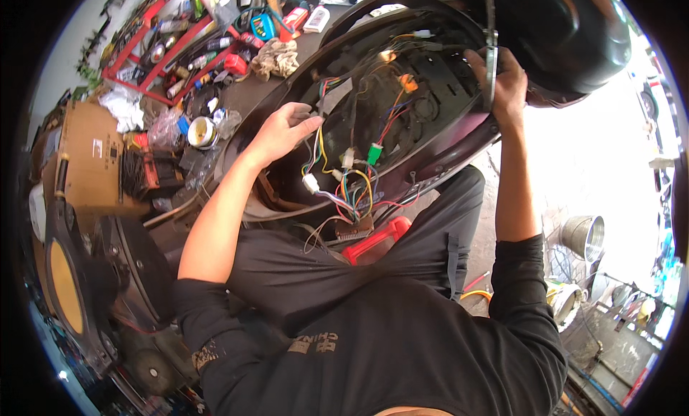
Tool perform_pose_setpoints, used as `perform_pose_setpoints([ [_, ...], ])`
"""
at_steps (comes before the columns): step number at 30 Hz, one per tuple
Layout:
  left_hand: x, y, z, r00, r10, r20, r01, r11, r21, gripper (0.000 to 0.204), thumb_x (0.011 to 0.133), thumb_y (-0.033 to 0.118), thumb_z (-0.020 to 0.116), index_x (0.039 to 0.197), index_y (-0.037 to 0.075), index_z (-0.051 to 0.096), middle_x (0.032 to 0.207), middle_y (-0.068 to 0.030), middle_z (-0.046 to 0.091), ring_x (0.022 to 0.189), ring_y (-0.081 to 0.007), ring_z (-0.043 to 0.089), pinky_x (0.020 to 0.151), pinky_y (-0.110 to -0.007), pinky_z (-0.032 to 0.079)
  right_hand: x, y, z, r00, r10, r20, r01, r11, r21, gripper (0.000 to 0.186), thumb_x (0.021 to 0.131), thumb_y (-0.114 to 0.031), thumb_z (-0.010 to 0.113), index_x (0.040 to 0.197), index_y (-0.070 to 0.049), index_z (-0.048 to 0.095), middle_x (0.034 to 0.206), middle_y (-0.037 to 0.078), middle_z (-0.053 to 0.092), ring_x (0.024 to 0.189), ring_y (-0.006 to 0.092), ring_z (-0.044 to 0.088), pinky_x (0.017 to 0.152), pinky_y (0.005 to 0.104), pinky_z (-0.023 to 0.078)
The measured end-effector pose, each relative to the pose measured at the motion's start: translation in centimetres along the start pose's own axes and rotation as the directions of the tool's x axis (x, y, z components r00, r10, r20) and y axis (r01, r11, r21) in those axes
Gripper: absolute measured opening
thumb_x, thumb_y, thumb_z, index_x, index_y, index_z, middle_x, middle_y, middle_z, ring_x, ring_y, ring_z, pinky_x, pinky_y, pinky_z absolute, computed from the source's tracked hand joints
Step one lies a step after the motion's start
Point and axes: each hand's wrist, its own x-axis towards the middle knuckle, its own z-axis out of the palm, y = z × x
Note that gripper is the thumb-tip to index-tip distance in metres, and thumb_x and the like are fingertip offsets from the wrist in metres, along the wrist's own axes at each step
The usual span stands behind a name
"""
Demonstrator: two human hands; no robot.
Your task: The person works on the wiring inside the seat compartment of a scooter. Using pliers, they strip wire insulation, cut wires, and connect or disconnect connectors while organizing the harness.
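Observation:
A dark, oval vehicle body shell lies tilted across my lap, its hollow inner side facing up with wiring inside. My left hand is at its left part, thumb and fingertips closed on a bundle of thin coloured wires. Just past the fingertips is a grey wrapped piece. The wires run down to a white connector; a green connector and an orange connector lie farther right. My right hand wraps around a grey metal bar at the shell's right end, fingers inside it.
A glossy black rounded part stands beyond my right hand. At the far left are a red rack of bottles, a rag and a cardboard box. A red object lies between my legs. A metal can is at right.

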Motion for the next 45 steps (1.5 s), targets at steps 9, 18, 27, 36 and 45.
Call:
perform_pose_setpoints([
  [9, 0.1, 5.7, 6.1, 0.949, 0.316, 0.002, -0.309, 0.927, 0.214, 0.037, 0.089, 0.026, 0.075, 0.111, -0.002, 0.065, 0.105, -0.0137, 0.070, 0.099, -0.0238, 0.068, 0.088, -0.034, 0.052, 0.5, 0.2, -0.7, 0.994, -0.088, 0.067, 0.088, 0.996, 0.001, 0.047, 0.077, -0.037, 0.084, 0.093, 0.003, 0.066, 0.074, 0.014, 0.066, 0.066, 0.0172, 0.059, 0.064, 0.0329, 0.050],
  [18, 1.8, 8.3, 12.4, 0.984, -0.145, 0.104, 0.171, 0.930, -0.326, 0.031, 0.098, 0.019, 0.065, 0.125, 0.003, 0.059, 0.089, -0.0033, 0.065, 0.074, -0.0113, 0.060, 0.066, -0.026, 0.047, 0.6, 1.1, -0.9, 0.989, -0.151, -0.001, 0.150, 0.980, 0.134, 0.049, 0.076, -0.040, 0.082, 0.082, 0.003, 0.061, 0.072, 0.019, 0.063, 0.065, 0.0324, 0.064, 0.062, 0.0405, 0.049],
  [27, 3.4, 11.8, 14.4, 0.990, -0.033, -0.137, -0.053, 0.816, -0.576, 0.012, 0.099, 0.014, 0.061, 0.099, 0.003, 0.061, 0.068, 0.0012, 0.052, 0.055, -0.0062, 0.041, 0.051, -0.025, 0.034, 0.5, 1.7, -1.4, 0.982, -0.187, 0.002, 0.178, 0.935, 0.306, 0.041, 0.076, -0.031, 0.084, 0.085, 0.002, 0.062, 0.072, 0.017, 0.062, 0.064, 0.0305, 0.061, 0.061, 0.0373, 0.048],
  [36, 1.9, 12.8, 17.8, 0.927, 0.374, 0.030, -0.351, 0.835, 0.425, 0.023, 0.092, 0.012, 0.066, 0.109, -0.003, 0.064, 0.087, -0.0214, 0.068, 0.079, -0.0399, 0.067, 0.069, -0.042, 0.054, 0.5, 1.4, -1.8, 0.983, -0.182, 0.021, 0.163, 0.925, 0.344, 0.038, 0.075, -0.026, 0.085, 0.087, 0.002, 0.062, 0.072, 0.015, 0.062, 0.062, 0.0285, 0.060, 0.060, 0.0347, 0.048],
  [45, -3.1, 8.4, 14.7, 0.946, 0.324, -0.033, -0.238, 0.759, 0.606, 0.036, 0.091, 0.003, 0.060, 0.127, 0.000, 0.060, 0.086, -0.0184, 0.065, 0.077, -0.0371, 0.067, 0.068, -0.043, 0.054, 0.5, 0.8, -2.0, 0.990, -0.130, 0.060, 0.106, 0.945, 0.309, 0.044, 0.075, -0.035, 0.083, 0.089, 0.003, 0.063, 0.081, 0.019, 0.064, 0.076, 0.0387, 0.065, 0.068, 0.0420, 0.051],
])
